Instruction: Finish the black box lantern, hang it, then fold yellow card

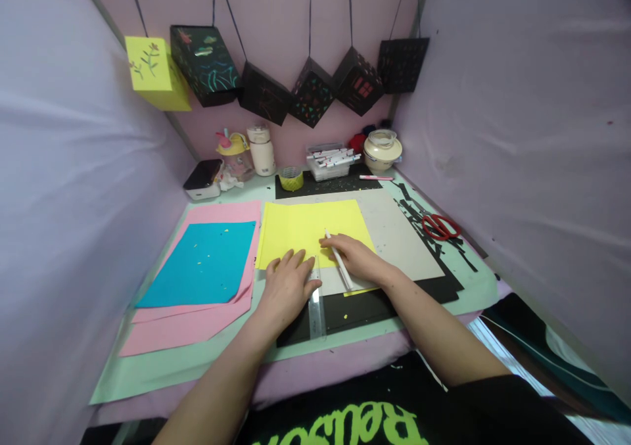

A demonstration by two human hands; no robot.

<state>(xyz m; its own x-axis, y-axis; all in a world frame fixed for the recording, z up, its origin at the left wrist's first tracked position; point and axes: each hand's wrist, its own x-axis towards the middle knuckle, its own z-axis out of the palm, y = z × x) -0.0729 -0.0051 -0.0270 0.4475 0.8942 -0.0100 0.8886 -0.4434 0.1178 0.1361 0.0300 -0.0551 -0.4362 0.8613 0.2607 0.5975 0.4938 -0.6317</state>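
Note:
A sheet of yellow paper (310,225) lies on a light grey board (394,234), with a fold or second edge along its left side. My left hand (288,284) rests with fingers spread over the sheet's lower edge and the top of a clear ruler (317,313). The ruler points toward my body, its near part over black card (365,315). Closed around a white pen (340,261), my right hand (355,256) sits on the lower right of the yellow paper. The pen's upper end points toward me.
Blue paper (197,267) lies on pink sheets (187,336) at left. Red-handled scissors (441,227) and black scraps are at right. Behind stand a tape roll (290,179), a box of pens (332,162), a bottle (261,150) and a jar (382,149). Decorated boxes (313,93) hang above.

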